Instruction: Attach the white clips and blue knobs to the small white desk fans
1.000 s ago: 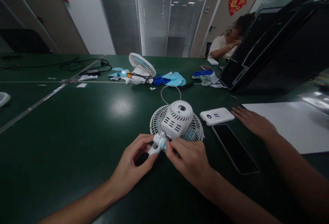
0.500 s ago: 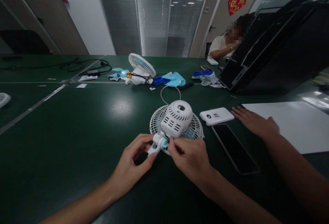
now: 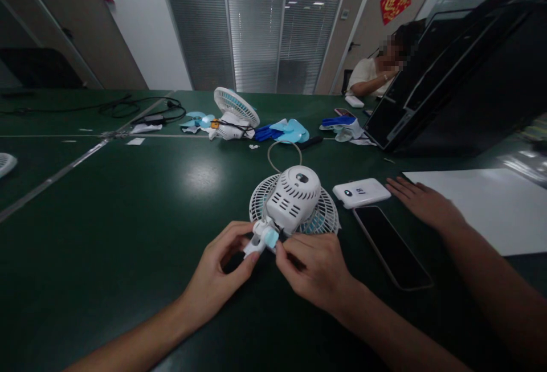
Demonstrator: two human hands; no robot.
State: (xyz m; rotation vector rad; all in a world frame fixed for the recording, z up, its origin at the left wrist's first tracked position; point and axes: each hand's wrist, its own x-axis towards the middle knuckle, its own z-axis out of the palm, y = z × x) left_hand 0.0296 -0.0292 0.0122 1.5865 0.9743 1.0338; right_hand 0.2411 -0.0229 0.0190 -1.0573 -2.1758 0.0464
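The left fingers pinch the bracket of a white fan lying well in from the far edge of the tabletop, while the right fingers curl at its blue knob, whether gripping I cannot tell.

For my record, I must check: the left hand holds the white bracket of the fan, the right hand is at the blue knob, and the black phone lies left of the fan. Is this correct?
Not quite: the head view shows the black phone right of the fan. The left hand holds its white bracket, and the right hand is at the blue knob.
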